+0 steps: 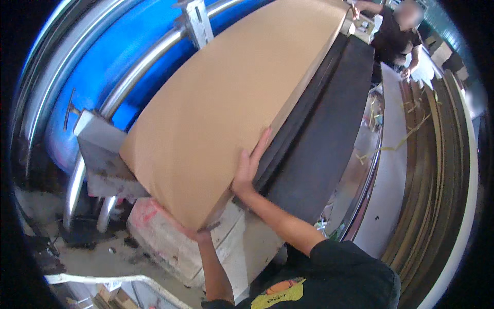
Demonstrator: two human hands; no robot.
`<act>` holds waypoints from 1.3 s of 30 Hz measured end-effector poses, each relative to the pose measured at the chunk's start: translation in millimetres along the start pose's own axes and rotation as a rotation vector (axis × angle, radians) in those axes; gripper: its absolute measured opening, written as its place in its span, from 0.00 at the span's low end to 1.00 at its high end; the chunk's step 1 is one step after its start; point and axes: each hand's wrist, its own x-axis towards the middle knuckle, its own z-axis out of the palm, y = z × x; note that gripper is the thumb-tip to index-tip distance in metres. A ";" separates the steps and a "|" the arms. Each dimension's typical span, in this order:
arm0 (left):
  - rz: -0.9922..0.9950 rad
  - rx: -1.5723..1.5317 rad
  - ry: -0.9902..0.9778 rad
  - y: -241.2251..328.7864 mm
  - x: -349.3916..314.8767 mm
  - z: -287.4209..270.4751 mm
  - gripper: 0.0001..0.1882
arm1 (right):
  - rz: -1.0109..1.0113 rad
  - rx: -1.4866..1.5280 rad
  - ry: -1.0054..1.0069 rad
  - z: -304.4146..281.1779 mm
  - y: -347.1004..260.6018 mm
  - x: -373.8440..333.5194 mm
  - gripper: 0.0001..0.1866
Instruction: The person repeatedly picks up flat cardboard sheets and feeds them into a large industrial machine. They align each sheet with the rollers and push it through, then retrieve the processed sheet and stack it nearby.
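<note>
A large brown cardboard stack lies slanting across the middle, its near corner pointing toward me. My left hand cups that near corner, thumb on one side and fingers stretched along the other; part of the palm is hidden below the cardboard. Farther up, my right hand rests against the stack's right side edge. Its fingers are straight and lie along the edge, with the thumb apart toward the top face. Beneath and right of the cardboard runs a dark, flat board-like surface.
Left stand a metal bracket, steel bars and a blue cylinder. Stacked cardboard sheets line the right side. A co-worker stands at the far right. A pale block sits below the near corner; a white-rimmed bin is lower left.
</note>
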 end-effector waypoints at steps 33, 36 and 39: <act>0.355 0.937 -0.904 56.3 52.7 19.8 0.57 | 0.083 -0.031 -0.168 -116.8 -52.5 -38.8 0.47; 0.372 1.004 -0.920 56.9 52.3 21.0 0.58 | 0.194 0.049 -0.159 -201.7 -18.8 -123.6 0.40; 0.339 1.080 -0.960 56.7 53.9 23.5 0.58 | 0.437 -0.061 -0.042 -291.8 17.0 -208.7 0.41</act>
